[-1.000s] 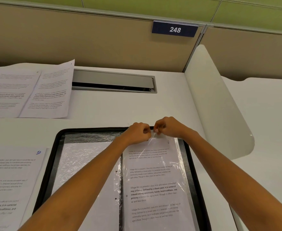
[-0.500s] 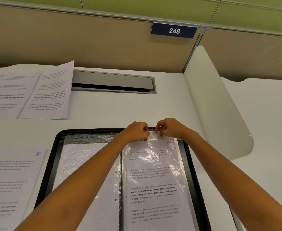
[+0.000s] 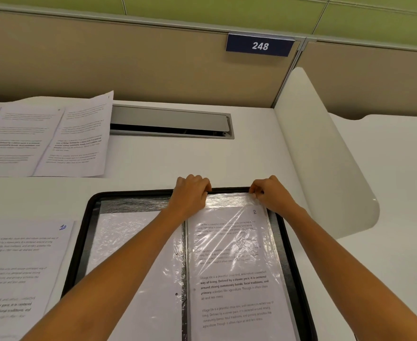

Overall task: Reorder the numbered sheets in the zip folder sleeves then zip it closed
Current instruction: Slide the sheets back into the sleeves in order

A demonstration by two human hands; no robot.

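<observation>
— The hands?
— Left hand (image 3: 191, 194) and right hand (image 3: 270, 194), fingers curled, each pinch the top edge of the clear plastic sleeve (image 3: 230, 201).
— Which way does it lie?
— Lengthwise up the frame, lower centre, in the open black zip folder (image 3: 79, 252).

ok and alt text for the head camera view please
The left hand and right hand grip the top edge of a clear sleeve holding sheet 2, in an open black zip folder on a white desk. Left of it lies sheet 10, with more printed sheets farther back.
</observation>
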